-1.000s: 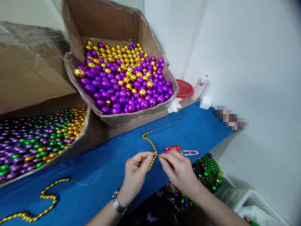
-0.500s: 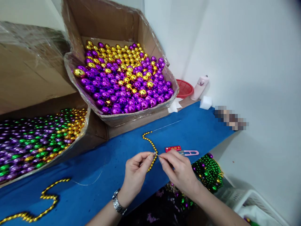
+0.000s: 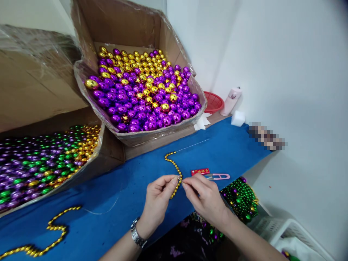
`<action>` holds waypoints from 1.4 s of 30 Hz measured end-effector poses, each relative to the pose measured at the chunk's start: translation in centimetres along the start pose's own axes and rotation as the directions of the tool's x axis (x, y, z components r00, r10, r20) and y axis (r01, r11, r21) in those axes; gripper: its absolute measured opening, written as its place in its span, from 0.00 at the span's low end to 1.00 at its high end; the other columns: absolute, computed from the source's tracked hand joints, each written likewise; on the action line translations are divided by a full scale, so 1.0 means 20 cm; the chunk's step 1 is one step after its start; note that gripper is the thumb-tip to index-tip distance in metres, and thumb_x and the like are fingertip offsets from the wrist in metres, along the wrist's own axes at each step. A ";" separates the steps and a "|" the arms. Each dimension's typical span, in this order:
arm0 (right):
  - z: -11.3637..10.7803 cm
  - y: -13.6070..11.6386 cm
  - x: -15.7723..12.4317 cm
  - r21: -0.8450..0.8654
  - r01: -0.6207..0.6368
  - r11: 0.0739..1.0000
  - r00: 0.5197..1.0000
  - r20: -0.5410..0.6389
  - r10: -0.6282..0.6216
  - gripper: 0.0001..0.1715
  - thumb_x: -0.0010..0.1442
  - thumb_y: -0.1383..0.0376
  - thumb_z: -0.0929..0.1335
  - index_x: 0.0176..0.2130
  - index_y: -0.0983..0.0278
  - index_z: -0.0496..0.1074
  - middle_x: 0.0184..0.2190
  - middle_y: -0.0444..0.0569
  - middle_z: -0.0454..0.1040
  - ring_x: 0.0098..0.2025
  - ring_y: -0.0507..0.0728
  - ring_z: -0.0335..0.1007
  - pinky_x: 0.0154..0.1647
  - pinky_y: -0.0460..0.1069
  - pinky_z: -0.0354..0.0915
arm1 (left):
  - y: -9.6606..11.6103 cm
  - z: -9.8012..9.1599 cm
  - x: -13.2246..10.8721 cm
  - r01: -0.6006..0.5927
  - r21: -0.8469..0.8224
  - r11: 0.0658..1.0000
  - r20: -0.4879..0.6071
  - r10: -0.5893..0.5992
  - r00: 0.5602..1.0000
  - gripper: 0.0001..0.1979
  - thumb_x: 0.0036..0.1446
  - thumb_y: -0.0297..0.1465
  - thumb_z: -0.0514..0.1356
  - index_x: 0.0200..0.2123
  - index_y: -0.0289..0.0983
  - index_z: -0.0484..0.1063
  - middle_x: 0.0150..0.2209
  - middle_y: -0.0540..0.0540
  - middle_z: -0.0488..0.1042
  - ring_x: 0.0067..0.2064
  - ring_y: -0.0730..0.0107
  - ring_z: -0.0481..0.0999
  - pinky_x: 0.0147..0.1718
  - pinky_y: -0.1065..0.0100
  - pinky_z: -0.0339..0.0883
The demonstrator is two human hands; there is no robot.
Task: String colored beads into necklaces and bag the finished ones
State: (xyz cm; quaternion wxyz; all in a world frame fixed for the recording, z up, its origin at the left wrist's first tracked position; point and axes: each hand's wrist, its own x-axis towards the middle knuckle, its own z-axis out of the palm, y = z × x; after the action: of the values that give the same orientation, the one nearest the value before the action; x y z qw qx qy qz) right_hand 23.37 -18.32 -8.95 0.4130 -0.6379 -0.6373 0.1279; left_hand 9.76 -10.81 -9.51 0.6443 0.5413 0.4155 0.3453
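Observation:
My left hand [image 3: 159, 199], with a metal watch [image 3: 136, 232] on its wrist, pinches thumb and forefinger together. Opposite it, almost touching, my right hand [image 3: 209, 199] is pinched too. Something thin and pale shows between the fingertips, too small to name. Behind the fingertips a string of gold beads [image 3: 174, 163] lies curved on the blue table cover [image 3: 146, 166]. A loose thread [image 3: 193, 145] runs from its far end. Beyond my right hand lie a small red packet [image 3: 200, 171] and pink-handled thread snips [image 3: 221, 176]. Another gold bead string [image 3: 58, 227] trails at the lower left.
A cardboard box [image 3: 130, 137] of large purple and gold balls stands at the back, and another box [image 3: 111, 148] of smaller beads at left. A red basket [image 3: 213, 102], a pink bottle-like object [image 3: 231, 101] and a white block [image 3: 238, 118] sit near the wall. A white crate [image 3: 288, 226] stands below right.
My right fingertips have shifted slightly left, closer to my left fingertips. Both hands stay pinched, and the bead strings lie as before.

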 end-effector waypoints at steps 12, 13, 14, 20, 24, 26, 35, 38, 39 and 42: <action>0.06 -0.03 0.03 0.462 -0.280 0.841 0.958 0.194 0.212 0.11 0.64 0.63 0.63 0.47 0.61 0.67 0.31 0.45 0.73 0.25 0.50 0.70 0.25 0.44 0.68 | 0.10 0.02 0.07 0.201 -0.244 0.949 0.161 -0.164 0.973 0.12 0.54 0.36 0.61 0.27 0.35 0.65 0.19 0.56 0.57 0.20 0.81 0.55 0.19 0.77 0.51; 0.07 -0.03 0.03 0.585 -0.334 0.739 0.942 0.225 0.247 0.13 0.64 0.61 0.62 0.49 0.61 0.64 0.32 0.45 0.74 0.24 0.49 0.71 0.24 0.44 0.68 | 0.11 0.02 0.07 0.206 -0.288 0.935 0.150 -0.169 0.974 0.11 0.55 0.36 0.60 0.27 0.35 0.64 0.20 0.56 0.58 0.21 0.80 0.57 0.20 0.77 0.53; 0.09 -0.02 0.03 0.680 -0.353 0.642 0.935 0.237 0.262 0.15 0.65 0.60 0.62 0.50 0.61 0.63 0.34 0.47 0.75 0.26 0.50 0.72 0.26 0.45 0.70 | 0.11 0.02 0.08 0.214 -0.335 0.917 0.139 -0.177 0.974 0.10 0.55 0.36 0.59 0.28 0.36 0.64 0.21 0.55 0.59 0.21 0.80 0.59 0.20 0.76 0.55; 0.16 -0.03 0.12 0.524 -0.021 0.851 0.996 -0.066 0.065 0.15 0.66 0.65 0.61 0.51 0.62 0.67 0.43 0.53 0.75 0.41 0.55 0.75 0.39 0.50 0.72 | 0.17 -0.01 0.09 0.246 -0.540 0.805 0.169 -0.183 0.969 0.08 0.54 0.32 0.61 0.29 0.35 0.64 0.26 0.53 0.64 0.26 0.78 0.66 0.26 0.75 0.61; 0.07 -0.09 0.29 0.288 0.088 0.954 0.979 -0.201 -0.029 0.10 0.64 0.68 0.62 0.38 0.63 0.73 0.36 0.49 0.73 0.40 0.55 0.71 0.42 0.50 0.67 | 0.17 -0.06 0.17 0.070 -0.376 0.924 0.011 -0.071 0.997 0.09 0.52 0.35 0.61 0.30 0.34 0.66 0.31 0.49 0.69 0.34 0.73 0.69 0.34 0.71 0.64; -0.02 -0.13 0.40 0.232 0.108 0.967 0.975 -0.216 -0.058 0.10 0.64 0.68 0.62 0.36 0.65 0.72 0.33 0.47 0.71 0.38 0.53 0.69 0.41 0.48 0.65 | 0.14 -0.10 0.23 -0.047 -0.218 0.975 -0.128 0.020 0.992 0.10 0.51 0.36 0.61 0.29 0.34 0.66 0.31 0.49 0.69 0.34 0.72 0.68 0.34 0.71 0.62; -0.61 -0.33 1.04 0.118 0.284 0.951 0.864 -0.463 -0.200 0.14 0.66 0.61 0.60 0.36 0.68 0.68 0.31 0.46 0.72 0.23 0.42 0.59 0.22 0.40 0.57 | -0.07 -0.23 0.36 -0.059 0.015 0.998 -0.218 0.061 0.974 0.12 0.49 0.38 0.60 0.25 0.35 0.65 0.22 0.53 0.63 0.25 0.74 0.60 0.25 0.72 0.52; -0.71 -0.42 1.19 0.067 0.300 0.951 0.851 -0.469 -0.235 0.13 0.67 0.60 0.61 0.37 0.68 0.67 0.30 0.48 0.75 0.19 0.42 0.62 0.18 0.39 0.57 | -0.07 -0.24 0.34 -0.044 0.046 0.998 -0.178 0.051 0.983 0.13 0.50 0.39 0.58 0.25 0.35 0.64 0.22 0.52 0.64 0.25 0.73 0.62 0.25 0.72 0.54; -0.73 -0.46 1.22 0.053 0.290 0.956 0.863 -0.446 -0.237 0.14 0.67 0.59 0.60 0.39 0.67 0.67 0.29 0.48 0.75 0.18 0.42 0.63 0.17 0.39 0.58 | -0.06 -0.24 0.34 -0.041 0.056 0.998 -0.163 0.050 0.985 0.13 0.51 0.39 0.58 0.25 0.35 0.64 0.22 0.52 0.64 0.25 0.73 0.63 0.25 0.72 0.55; -0.70 -0.56 1.25 0.008 0.282 0.959 0.885 -0.389 -0.256 0.17 0.67 0.56 0.59 0.44 0.67 0.65 0.27 0.46 0.75 0.18 0.43 0.66 0.17 0.40 0.59 | -0.02 -0.27 0.31 -0.032 0.085 0.996 -0.119 0.042 0.992 0.12 0.53 0.39 0.56 0.26 0.35 0.64 0.23 0.52 0.64 0.26 0.73 0.64 0.25 0.72 0.56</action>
State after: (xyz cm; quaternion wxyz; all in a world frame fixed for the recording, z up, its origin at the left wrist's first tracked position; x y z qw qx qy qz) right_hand 28.97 -2.24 16.70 0.5637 -0.5423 -0.6219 -0.0374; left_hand 7.40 -3.02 -11.37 0.5885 0.5534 0.4573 0.3718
